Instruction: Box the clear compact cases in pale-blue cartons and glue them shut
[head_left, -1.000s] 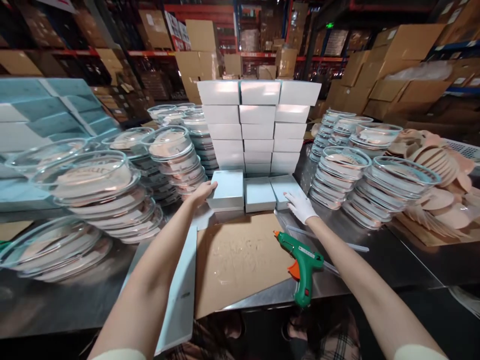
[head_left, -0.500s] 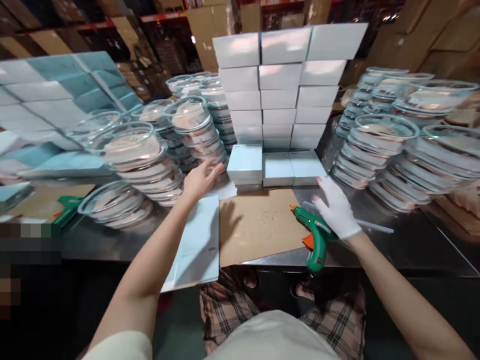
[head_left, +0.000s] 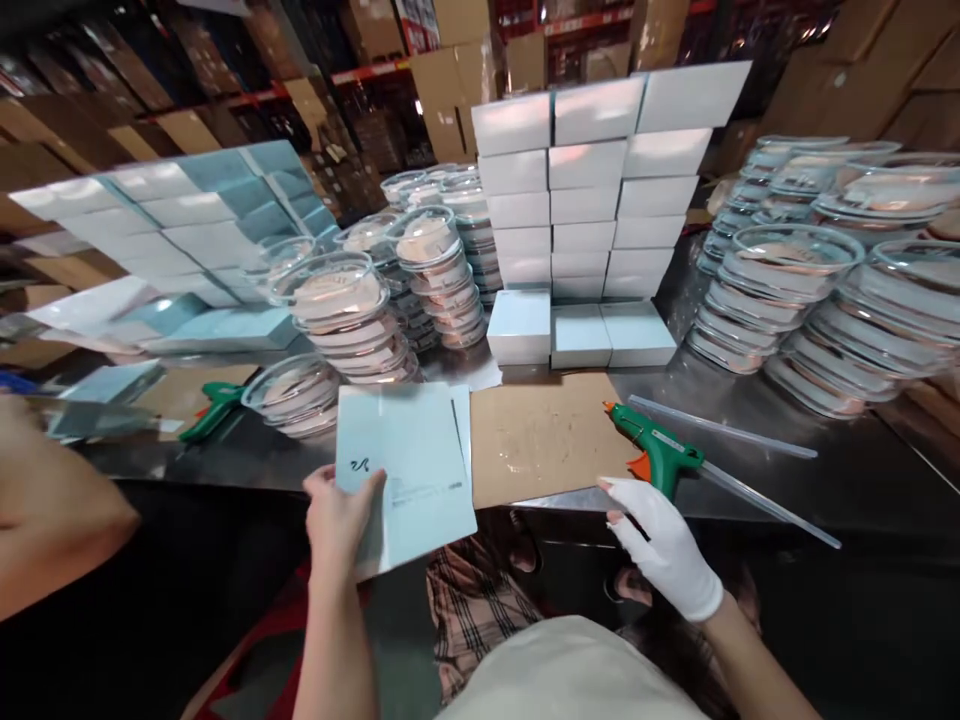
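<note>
Clamping the light-blue panel [head_left: 412, 460] near its lower left side, the left hand [head_left: 337, 520] is bare; its grip is closed on the panel, thumb lying on the upper face and fingers at the left edge. The panel is located at the front of the desk [head_left: 862, 470], its near portion projecting past the desk edge. A dark handwritten mark appears beside the thumb; small print runs along the lower right part, too fine to read. The cardboard sheet [head_left: 544, 440] lies immediately right of the panel. The right hand [head_left: 667, 550] wears a white glove and is positioned at the handle of the green glue gun [head_left: 660, 450]; its grip is spread, thumb and fingers apart, and contact with the handle cannot be determined. The glue gun lies with its orange nozzle directed toward the cardboard sheet. One clear rod [head_left: 724, 425] lies behind the gun; a second rod [head_left: 776, 508] extends from its rear. Beyond the cardboard sheet, three low boxes [head_left: 577, 335] stand in a row before a tall stack of white boxes [head_left: 585, 195]. Stacked round containers [head_left: 787, 300] flank this stack on both sides.
</note>
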